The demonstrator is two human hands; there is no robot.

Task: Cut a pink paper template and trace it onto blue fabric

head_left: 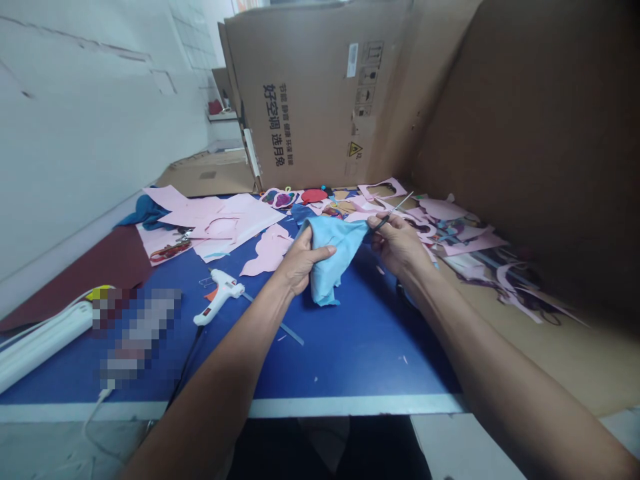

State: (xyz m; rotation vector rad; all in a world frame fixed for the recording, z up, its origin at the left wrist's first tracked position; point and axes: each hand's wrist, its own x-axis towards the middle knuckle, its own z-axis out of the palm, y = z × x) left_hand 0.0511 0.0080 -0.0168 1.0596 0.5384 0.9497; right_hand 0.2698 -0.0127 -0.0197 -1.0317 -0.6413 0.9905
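My left hand (pixel 303 259) grips a crumpled piece of light blue felt (pixel 334 257) above the blue table (pixel 350 347). The thumb lies on top of the cloth and the fingers are folded under it. My right hand (pixel 397 241) is closed round a pair of scissors (pixel 393 215). The blades point up and to the right from the fist, at the felt's right-hand corner. Both forearms reach in from the bottom edge of the view.
A white glue gun (pixel 220 295) lies to the left of my left arm with its black cord trailing off the table. Pink paper sheets (pixel 235 223) and several cut scraps cover the far side. Large cardboard boxes (pixel 320 93) wall in the back and right. A white power strip (pixel 40 343) lies at the far left.
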